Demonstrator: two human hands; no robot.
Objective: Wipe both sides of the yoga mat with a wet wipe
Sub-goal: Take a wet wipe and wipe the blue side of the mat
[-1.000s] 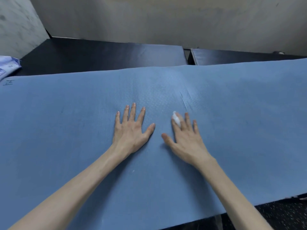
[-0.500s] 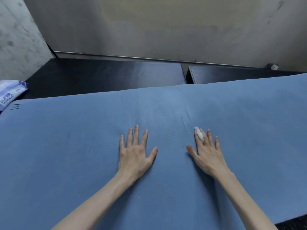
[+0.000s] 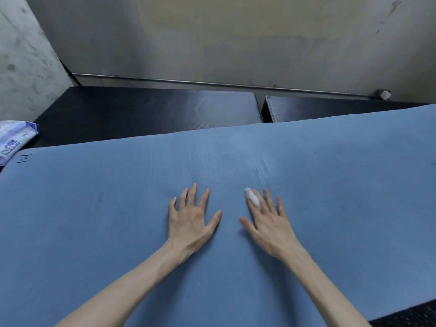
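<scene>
Both hands lie flat, fingers spread wide, palms down on the blue yoga mat (image 3: pixel 330 185). The right hand (image 3: pixel 271 225) has a white wet wipe (image 3: pixel 253 198) tucked between its index and middle fingers (rolled thin); the left hand (image 3: pixel 191 223) holds nothing. Far left of the fingers sits a wipes pack (image 3: pixel 13 140).

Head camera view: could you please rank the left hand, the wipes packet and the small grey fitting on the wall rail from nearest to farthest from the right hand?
1. Left hand: flat on the mat, just left of the right hand.
2. Grey fitting: far right, on the rail.
3. Wipes packet: far left edge.
</scene>
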